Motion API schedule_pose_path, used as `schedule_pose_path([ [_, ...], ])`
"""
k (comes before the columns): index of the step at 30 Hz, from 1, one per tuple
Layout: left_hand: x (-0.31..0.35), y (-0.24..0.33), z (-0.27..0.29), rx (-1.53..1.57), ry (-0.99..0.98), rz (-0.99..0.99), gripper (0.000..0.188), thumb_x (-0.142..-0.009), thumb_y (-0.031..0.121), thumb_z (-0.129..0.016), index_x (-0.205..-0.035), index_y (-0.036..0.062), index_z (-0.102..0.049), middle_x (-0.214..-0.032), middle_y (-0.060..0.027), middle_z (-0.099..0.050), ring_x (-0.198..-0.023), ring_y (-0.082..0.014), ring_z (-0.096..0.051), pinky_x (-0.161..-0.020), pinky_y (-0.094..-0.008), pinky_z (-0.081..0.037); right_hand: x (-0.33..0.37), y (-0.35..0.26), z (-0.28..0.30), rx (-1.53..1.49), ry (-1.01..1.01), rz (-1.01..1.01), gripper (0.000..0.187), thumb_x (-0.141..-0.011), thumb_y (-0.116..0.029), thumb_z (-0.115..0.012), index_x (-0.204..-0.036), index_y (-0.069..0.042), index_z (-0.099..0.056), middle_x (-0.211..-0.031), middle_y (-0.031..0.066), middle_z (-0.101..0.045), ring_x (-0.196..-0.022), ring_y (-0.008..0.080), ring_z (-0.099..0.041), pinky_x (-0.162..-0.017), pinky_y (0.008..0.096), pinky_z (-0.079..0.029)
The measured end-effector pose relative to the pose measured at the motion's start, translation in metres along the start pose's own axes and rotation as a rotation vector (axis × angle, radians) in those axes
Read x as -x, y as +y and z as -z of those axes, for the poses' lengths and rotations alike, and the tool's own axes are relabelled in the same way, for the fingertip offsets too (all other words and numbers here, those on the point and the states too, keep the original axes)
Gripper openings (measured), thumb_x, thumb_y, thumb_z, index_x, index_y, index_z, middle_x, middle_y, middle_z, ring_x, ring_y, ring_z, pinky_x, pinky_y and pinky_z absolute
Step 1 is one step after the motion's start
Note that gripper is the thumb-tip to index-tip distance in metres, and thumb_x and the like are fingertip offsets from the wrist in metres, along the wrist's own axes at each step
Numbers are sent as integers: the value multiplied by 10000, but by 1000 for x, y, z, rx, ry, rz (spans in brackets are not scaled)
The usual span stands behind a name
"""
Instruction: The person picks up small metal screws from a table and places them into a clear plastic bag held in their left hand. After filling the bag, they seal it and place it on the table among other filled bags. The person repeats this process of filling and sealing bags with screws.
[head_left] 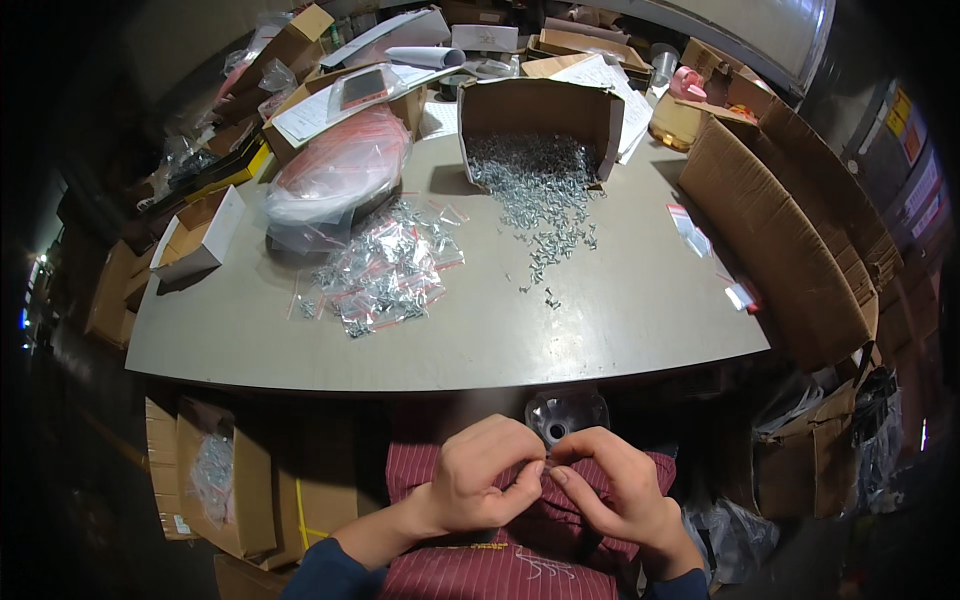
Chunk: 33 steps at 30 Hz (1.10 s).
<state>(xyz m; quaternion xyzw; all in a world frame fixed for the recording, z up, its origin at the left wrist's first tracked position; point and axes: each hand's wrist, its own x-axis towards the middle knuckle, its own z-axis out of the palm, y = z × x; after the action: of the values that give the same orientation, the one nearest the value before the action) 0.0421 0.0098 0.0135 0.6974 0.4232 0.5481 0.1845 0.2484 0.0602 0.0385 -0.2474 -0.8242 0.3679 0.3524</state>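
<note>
Low over my lap, in front of the table's near edge, my left hand (488,472) and my right hand (618,484) meet at the fingertips. Both are closed in a pinch, thumb against forefinger. Whatever lies between the fingers is too small or hidden to make out. Just beyond them sits a clear plastic funnel-like piece (567,412) with a dark round hole. On the table, small silver screws (545,205) spill toward me from a cardboard box (540,108) lying on its side. Left of them is a heap of filled clear zip bags (385,272).
A stack of flat plastic bags (345,165) lies behind the heap, beside a small white box (198,235). A long open carton (775,235) borders the table's right side. Below left, another carton (255,490) holds filled bags (212,475). Papers (330,105) and boxes crowd the back.
</note>
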Motion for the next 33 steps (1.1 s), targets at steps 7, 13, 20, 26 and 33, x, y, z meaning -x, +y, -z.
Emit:
schedule_pose_path([
  [7, -2, -3, 2, 14, 4, -16, 120, -778, -39, -779, -861, 18, -713, -799, -105, -692, -675, -283, -656, -621, -366, -505, -6, 3, -1, 26, -64, 33, 118, -928, -29, -750, -1024, -14, -683, -886, 135, -671, -759, 328, -660, -692, 399, -528],
  [13, -10, -3, 13, -29, 37, -38, 147, -713, -60, -728, -831, 21, -698, -776, -107, -673, -684, -287, -655, -649, -376, -516, -18, 9, -3, 38, -79, 154, 133, -875, -62, -711, -972, -22, -628, -841, 135, -616, -748, 337, -630, -675, 419, -508],
  [20, -37, -38, 67, -345, 640, 91, 161, -950, -11, -641, -1108, -28, -669, -1208, -160, -686, -1143, -303, -650, -1042, -409, -494, -42, 102, 67, 534, 340, -49, 92, -913, -36, -665, -982, 24, -679, -863, 190, -696, -764, 312, -713, -692, 390, -565],
  [26, -43, -27, 48, -505, 334, 42, 185, -869, -45, -676, -1027, 25, -743, -1353, -193, -632, -1322, -370, -581, -1146, -443, -430, -83, 213, 181, 1345, 403, -168, 245, -885, -162, -737, -1079, -14, -724, -1023, 156, -718, -1068, 345, -632, -1039, 487, -405],
  [33, -17, -35, 11, -357, 153, -31, 269, -708, -39, -689, -932, 79, -779, -1153, -113, -710, -1187, -343, -673, -1035, -436, -456, -50, 150, 98, 1094, 343, 37, 137, -795, -45, -746, -877, -21, -640, -923, 167, -625, -948, 358, -595, -1025, 492, -418],
])
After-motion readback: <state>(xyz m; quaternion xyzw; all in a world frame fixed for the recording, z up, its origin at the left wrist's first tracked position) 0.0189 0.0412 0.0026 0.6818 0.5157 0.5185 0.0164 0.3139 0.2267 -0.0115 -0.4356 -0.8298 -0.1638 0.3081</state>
